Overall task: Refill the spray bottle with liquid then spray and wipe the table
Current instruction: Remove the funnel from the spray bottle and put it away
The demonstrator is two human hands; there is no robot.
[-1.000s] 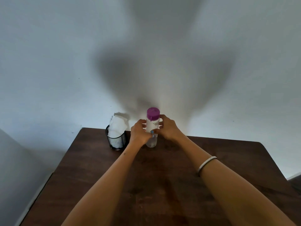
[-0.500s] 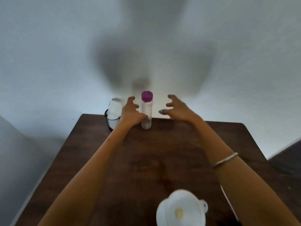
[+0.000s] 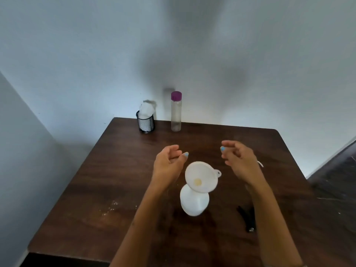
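Note:
A white spray bottle body (image 3: pixel 194 201) stands near the middle of the dark wooden table (image 3: pixel 107 182) with a white funnel (image 3: pixel 201 177) sitting in its neck. My left hand (image 3: pixel 168 162) hovers just left of the funnel, fingers loosely curled, holding nothing. My right hand (image 3: pixel 238 158) hovers to the funnel's right, also empty. A clear bottle with a purple cap (image 3: pixel 176 111) stands upright at the table's far edge. A black spray head (image 3: pixel 247 217) lies on the table under my right forearm.
A black mesh cup (image 3: pixel 145 123) holding a white cloth (image 3: pixel 146 110) stands at the far left, beside the purple-capped bottle. White walls close in behind and on the left. Pale smudges (image 3: pixel 111 206) mark the table's left side.
Both hands let go of the purple-capped bottle, which stays at the back, and drew back toward the funnel. The view tilted down, bringing the spray bottle and funnel into sight.

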